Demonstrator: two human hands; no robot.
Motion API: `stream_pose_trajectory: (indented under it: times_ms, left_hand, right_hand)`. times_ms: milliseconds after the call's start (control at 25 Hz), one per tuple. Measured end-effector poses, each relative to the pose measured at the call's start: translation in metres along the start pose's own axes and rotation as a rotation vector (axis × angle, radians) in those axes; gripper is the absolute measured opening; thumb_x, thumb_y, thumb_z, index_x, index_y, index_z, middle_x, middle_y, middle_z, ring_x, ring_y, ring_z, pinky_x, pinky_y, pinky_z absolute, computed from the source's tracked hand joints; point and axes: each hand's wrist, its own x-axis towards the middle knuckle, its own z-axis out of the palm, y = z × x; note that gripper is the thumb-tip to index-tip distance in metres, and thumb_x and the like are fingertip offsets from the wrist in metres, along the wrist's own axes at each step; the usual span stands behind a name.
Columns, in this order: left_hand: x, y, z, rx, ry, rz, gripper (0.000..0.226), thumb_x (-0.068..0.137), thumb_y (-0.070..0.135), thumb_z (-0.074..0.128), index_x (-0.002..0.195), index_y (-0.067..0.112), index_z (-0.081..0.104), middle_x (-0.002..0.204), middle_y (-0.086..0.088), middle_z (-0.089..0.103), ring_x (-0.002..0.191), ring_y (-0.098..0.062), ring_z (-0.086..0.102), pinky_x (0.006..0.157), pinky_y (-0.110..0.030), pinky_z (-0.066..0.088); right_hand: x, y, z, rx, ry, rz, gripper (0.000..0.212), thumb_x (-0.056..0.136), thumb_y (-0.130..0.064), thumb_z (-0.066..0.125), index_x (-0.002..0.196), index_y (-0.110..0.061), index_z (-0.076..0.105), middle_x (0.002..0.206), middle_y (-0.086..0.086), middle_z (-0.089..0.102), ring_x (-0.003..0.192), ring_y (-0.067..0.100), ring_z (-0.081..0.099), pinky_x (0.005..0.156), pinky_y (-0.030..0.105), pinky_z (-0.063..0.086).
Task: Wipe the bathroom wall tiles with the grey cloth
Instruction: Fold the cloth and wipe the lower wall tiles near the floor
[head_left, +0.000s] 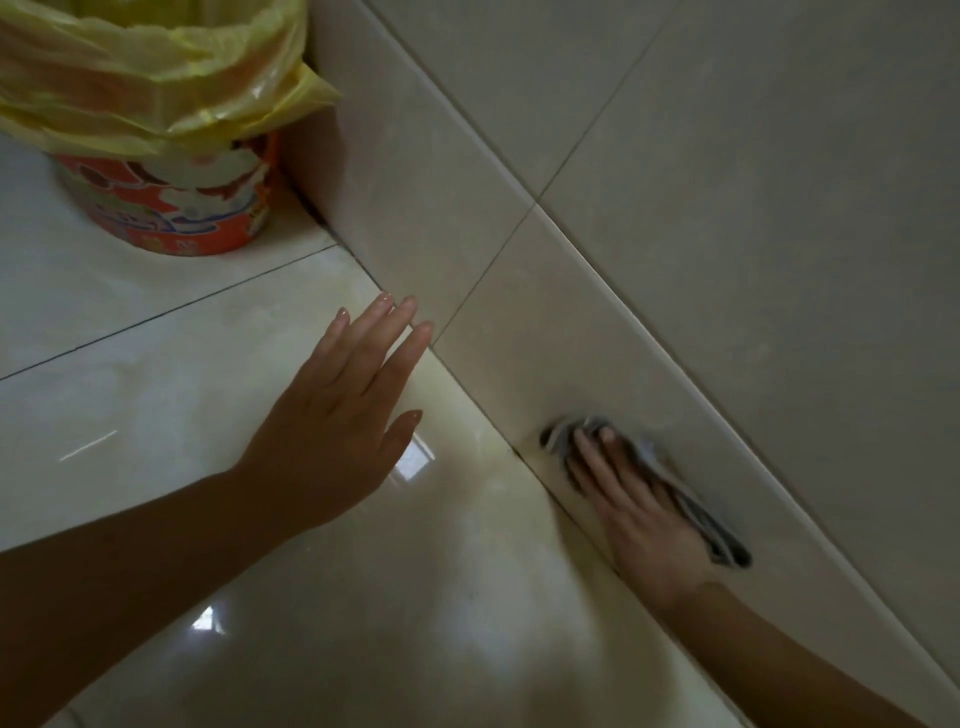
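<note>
Yellow-lined bin (171, 208) on glossy floor (156, 395)

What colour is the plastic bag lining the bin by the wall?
The bag is translucent yellow, clearest in the head view, top left.

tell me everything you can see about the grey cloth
The grey cloth is a soft fabric rag, bunched into folds and slightly blurred. It lies against the lowest wall tile, just above the seam with the floor. The right hand presses it there with flat fingers, covering its middle, so only its edges show.
</note>
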Motion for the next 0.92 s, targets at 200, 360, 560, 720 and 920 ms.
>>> stream_pose_trajectory:
  times_ms: [200, 360, 560, 720, 920]
  left_hand:
    - [0.008, 0.026, 0.003, -0.007, -0.023, 0.095, 0.059, 0.100, 0.033, 0.041, 0.149, 0.001, 0.038, 0.158, -0.020, 0.030, 0.149, -0.035, 0.024, 0.121, -0.052, 0.021]
    - [0.004, 0.035, 0.001, -0.001, -0.049, 0.150, 0.060, 0.100, 0.037, 0.038, 0.148, 0.002, 0.039, 0.157, -0.020, 0.032, 0.148, -0.036, 0.027, 0.120, -0.052, 0.022]
    - [-0.002, 0.046, 0.000, -0.035, -0.096, 0.219, 0.059, 0.100, 0.035, 0.038, 0.149, 0.002, 0.038, 0.158, -0.020, 0.031, 0.148, -0.035, 0.025, 0.121, -0.051, 0.021]
    - [0.009, 0.067, 0.001, -0.085, -0.088, 0.283, 0.058, 0.100, 0.034, 0.041, 0.148, 0.002, 0.039, 0.158, -0.019, 0.031, 0.149, -0.034, 0.025, 0.122, -0.051, 0.019]
    - [0.022, 0.085, -0.002, -0.105, -0.100, 0.353, 0.060, 0.098, 0.034, 0.041, 0.150, 0.004, 0.034, 0.159, -0.018, 0.028, 0.150, -0.032, 0.021, 0.123, -0.046, 0.012]
  right_hand:
    - [0.078, -0.014, -0.007, 0.074, 0.085, 0.114, 0.068, 0.081, -0.001, 0.038, 0.149, -0.010, 0.034, 0.161, 0.006, 0.017, 0.149, 0.028, -0.004, 0.110, 0.041, 0.027]
    - [0.041, -0.044, 0.054, -0.011, -0.172, -0.085, 0.068, 0.088, -0.003, 0.023, 0.154, -0.004, 0.007, 0.160, 0.013, -0.001, 0.145, 0.028, -0.018, 0.118, 0.041, 0.013]
    - [-0.046, -0.017, 0.043, 0.074, -0.056, 0.040, 0.070, 0.076, 0.002, 0.025, 0.145, -0.003, 0.031, 0.157, 0.010, 0.027, 0.149, 0.025, -0.009, 0.114, 0.040, 0.027]
    - [-0.036, 0.006, 0.000, 0.045, 0.078, 0.190, 0.072, 0.077, 0.001, 0.037, 0.148, -0.012, 0.037, 0.161, 0.005, 0.016, 0.149, 0.026, 0.000, 0.103, 0.040, 0.028]
    - [0.004, -0.020, 0.028, -0.009, 0.060, 0.145, 0.066, 0.084, 0.000, 0.026, 0.147, -0.013, 0.036, 0.157, 0.005, 0.030, 0.146, 0.028, 0.014, 0.116, 0.039, 0.005]
